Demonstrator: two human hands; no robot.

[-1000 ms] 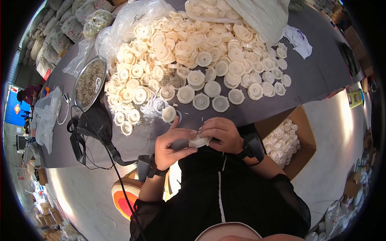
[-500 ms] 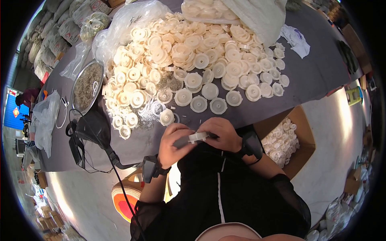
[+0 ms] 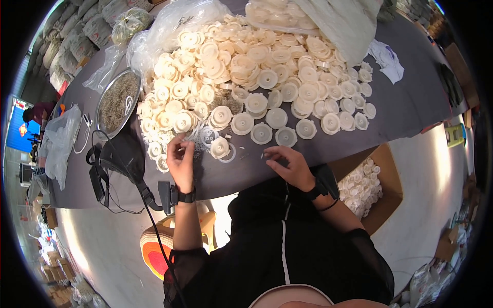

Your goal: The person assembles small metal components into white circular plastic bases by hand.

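My left hand [image 3: 181,161] reaches to the near edge of a pile of small white rings [image 3: 197,139], its fingers curled together; what they hold, if anything, is hidden. My right hand [image 3: 290,165] hovers over the table's front edge. Its thumb and forefinger pinch a small whitish piece [image 3: 264,155], too small to name. Between the hands lie a round cream plastic disc [image 3: 220,148] and a thin white ring [image 3: 233,154]. Behind them spreads a large heap of cream plastic discs [image 3: 241,59], with several more [image 3: 261,133] lying along its near side.
A metal bowl of small springs [image 3: 119,102] stands at the left beside a black pouch [image 3: 123,156] with straps and cable. Clear plastic bags [image 3: 177,20] and a white sack [image 3: 339,25] lie behind the heap. A cardboard box [image 3: 390,190] with white parts stands below, right.
The hands have parted, and the pale plastic part held between them is out of both. My left hand has moved left to the small rings; my right stays near the table edge. The view has shifted slightly.
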